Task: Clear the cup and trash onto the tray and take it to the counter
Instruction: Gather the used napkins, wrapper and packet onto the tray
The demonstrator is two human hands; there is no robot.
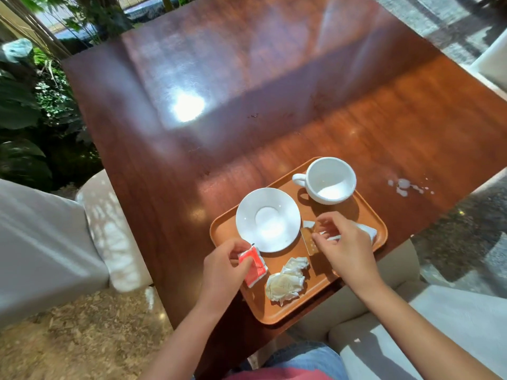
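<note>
Left hand (229, 266): 1, nearest the camera, pinching 1 red-and-white packet (253, 266) at the near-left edge of the tray (277, 315), the packet low over it or touching it; which, cannot be told.
Right hand (344, 246): 1, fingers curled over small white wrapper scraps (308, 224) and 1 brown sachet (311, 242) on the tray; whether it grips any cannot be told.
Tray: 1, orange, on the wooden surface (247, 91) at its near edge.
Cup (327, 180): 1, white, upright, far-right corner of tray.
Saucer (268, 219): 1, left of cup.
Crumpled napkin (286, 281): 1, near end of tray.
White spill (403, 185): 1 patch, on the surface right of the tray.
Step, judged: loading trash, nearly done. Next calls for letting go of both items, then gripping the tray's 2 short ends and lifting level.
</note>
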